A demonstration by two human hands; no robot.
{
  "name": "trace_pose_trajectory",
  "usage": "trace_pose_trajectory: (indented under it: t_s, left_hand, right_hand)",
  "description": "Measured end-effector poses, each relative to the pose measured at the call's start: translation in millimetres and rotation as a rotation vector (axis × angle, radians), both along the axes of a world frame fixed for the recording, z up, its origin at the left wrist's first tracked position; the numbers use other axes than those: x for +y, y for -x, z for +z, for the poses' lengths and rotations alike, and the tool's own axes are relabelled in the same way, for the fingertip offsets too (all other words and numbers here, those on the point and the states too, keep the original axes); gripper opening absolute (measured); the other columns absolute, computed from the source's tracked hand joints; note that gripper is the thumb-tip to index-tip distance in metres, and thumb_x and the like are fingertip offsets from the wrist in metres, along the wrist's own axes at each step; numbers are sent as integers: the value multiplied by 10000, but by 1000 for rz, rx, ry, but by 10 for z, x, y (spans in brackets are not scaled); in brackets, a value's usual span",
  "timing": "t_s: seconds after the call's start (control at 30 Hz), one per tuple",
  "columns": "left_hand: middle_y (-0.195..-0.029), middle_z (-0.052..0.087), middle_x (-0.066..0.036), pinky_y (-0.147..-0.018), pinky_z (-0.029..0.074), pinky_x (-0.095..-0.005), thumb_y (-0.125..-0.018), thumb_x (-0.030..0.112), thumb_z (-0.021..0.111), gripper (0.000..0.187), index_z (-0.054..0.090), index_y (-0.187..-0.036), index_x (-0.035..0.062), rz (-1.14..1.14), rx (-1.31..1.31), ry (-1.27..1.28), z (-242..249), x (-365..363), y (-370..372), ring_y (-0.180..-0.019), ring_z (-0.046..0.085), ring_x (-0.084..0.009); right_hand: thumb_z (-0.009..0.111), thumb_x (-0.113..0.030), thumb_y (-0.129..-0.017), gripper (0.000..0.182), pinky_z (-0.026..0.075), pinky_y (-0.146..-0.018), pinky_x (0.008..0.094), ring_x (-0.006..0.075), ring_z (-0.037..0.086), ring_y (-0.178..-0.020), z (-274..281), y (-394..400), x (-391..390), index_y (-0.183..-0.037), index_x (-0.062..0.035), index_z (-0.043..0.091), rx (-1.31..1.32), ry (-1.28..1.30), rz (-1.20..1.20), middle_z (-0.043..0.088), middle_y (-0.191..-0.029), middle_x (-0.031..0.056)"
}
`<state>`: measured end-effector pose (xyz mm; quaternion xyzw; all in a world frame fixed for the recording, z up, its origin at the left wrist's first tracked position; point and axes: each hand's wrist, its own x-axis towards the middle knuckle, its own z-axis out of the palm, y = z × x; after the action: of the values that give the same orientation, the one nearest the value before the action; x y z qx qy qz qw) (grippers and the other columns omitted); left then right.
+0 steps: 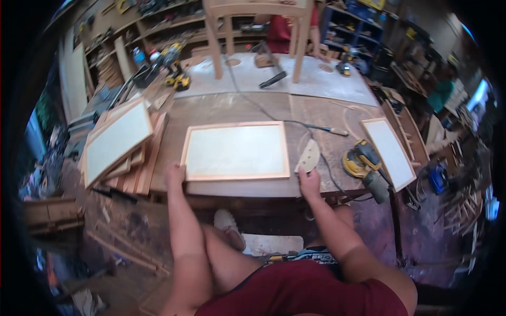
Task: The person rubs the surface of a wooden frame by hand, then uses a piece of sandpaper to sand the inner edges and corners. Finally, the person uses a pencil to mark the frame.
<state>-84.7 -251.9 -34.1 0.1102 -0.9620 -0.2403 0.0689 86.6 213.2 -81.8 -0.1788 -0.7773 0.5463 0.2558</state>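
A white panel with a light wood frame (235, 151) lies flat on the wooden workbench in front of me. My left hand (176, 176) is closed on its near left corner. To the right of the panel, my right hand (309, 183) pinches a round sanding disc (310, 154) with small holes in it. The disc is tilted and its near edge is partly behind my fingers. Farther right, a yellow and black orbital sander (361, 160) rests near the bench's edge.
More framed panels (120, 142) are stacked at the left, and another framed panel (389, 152) leans at the right. A cable and a chisel-like tool (329, 129) lie behind the disc. Cordless drills (177, 76) and a wooden chair frame (257, 10) stand farther back, near another person (284, 34).
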Motion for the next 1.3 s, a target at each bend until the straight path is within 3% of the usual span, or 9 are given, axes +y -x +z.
trace_pose_trajectory:
  t_s: [0.07, 0.33, 0.5, 0.57, 0.67, 0.77, 0.83, 0.87, 1.3]
  left_hand:
    - [-1028, 697, -185, -832, 525, -479, -770, 345, 772, 313, 749, -893, 58, 47, -44, -49, 127, 69, -79, -962, 659, -388]
    - [-1060, 705, -212, -843, 537, -505, -848, 361, 704, 328, 746, -985, 65, 145, -117, 71, 170, 208, -6, -989, 669, -411]
    - [-1245, 637, -201, -985, 488, -464, -867, 134, 659, 373, 640, -1231, 55, -189, 168, -26, -30, 595, 42, -1150, 607, -378]
    - [-1207, 642, -174, -1005, 476, -432, -868, 170, 677, 310, 661, -1163, 74, -483, 364, 31, 249, 1082, -228, -1137, 595, -359]
    - [-1131, 670, -158, -962, 495, -404, -838, 288, 754, 333, 705, -1073, 58, -880, 49, -265, 424, 1585, -527, -1080, 627, -338]
    - [-993, 674, -131, -821, 511, -388, -781, 273, 803, 314, 717, -999, 65, -1062, -3, -133, 568, 1933, -782, -939, 645, -298]
    - [-962, 673, -131, -811, 509, -399, -773, 268, 803, 296, 710, -964, 62, -1055, -6, -90, 539, 2104, -809, -930, 646, -305]
    - [-930, 673, -130, -801, 506, -410, -766, 262, 804, 279, 703, -928, 59, -1041, -5, -40, 535, 2173, -802, -922, 647, -311]
    - [-898, 691, -142, -798, 500, -442, -757, 278, 793, 263, 663, -821, 59, -976, -70, -66, 529, 2321, -769, -898, 654, -340]
  right_hand:
    - [631, -222, -949, 294, 516, -817, 365, 225, 696, -916, 187, -53, -73, -1087, 32, 682, -24, 137, 48, 730, -956, 153]
    - [639, -236, -943, 296, 519, -802, 367, 226, 702, -901, 267, -69, -77, -1068, 28, 689, -39, 114, 65, 735, -958, 153]
    - [647, -260, -935, 300, 520, -775, 393, 293, 707, -858, 409, -84, -132, -1014, 26, 694, -110, -65, -6, 727, -905, 179]
    - [664, -262, -926, 301, 519, -752, 401, 303, 706, -829, 452, -105, -162, -1007, 26, 692, -84, -36, -3, 726, -884, 181]
    - [677, -253, -916, 301, 517, -727, 380, 260, 703, -805, 253, 32, -69, -1023, 28, 691, -107, -36, 9, 726, -867, 168]
    - [675, -240, -912, 292, 517, -720, 360, 213, 690, -788, 383, 70, -80, -1036, 24, 696, -90, -7, 39, 723, -854, 153]
    - [667, -206, -931, 229, 474, -622, 280, 99, 605, -667, 475, 118, -107, -973, 18, 683, -57, -1, 111, 673, -750, 46]
    - [701, -242, -886, 304, 524, -727, 371, 239, 688, -766, 529, 130, -104, -1032, 25, 699, -141, -93, 130, 722, -855, 164]
    - [791, -250, -757, 378, 559, -760, 398, 310, 726, -828, 718, 300, -140, -1005, 27, 720, -432, -219, 197, 732, -898, 210]
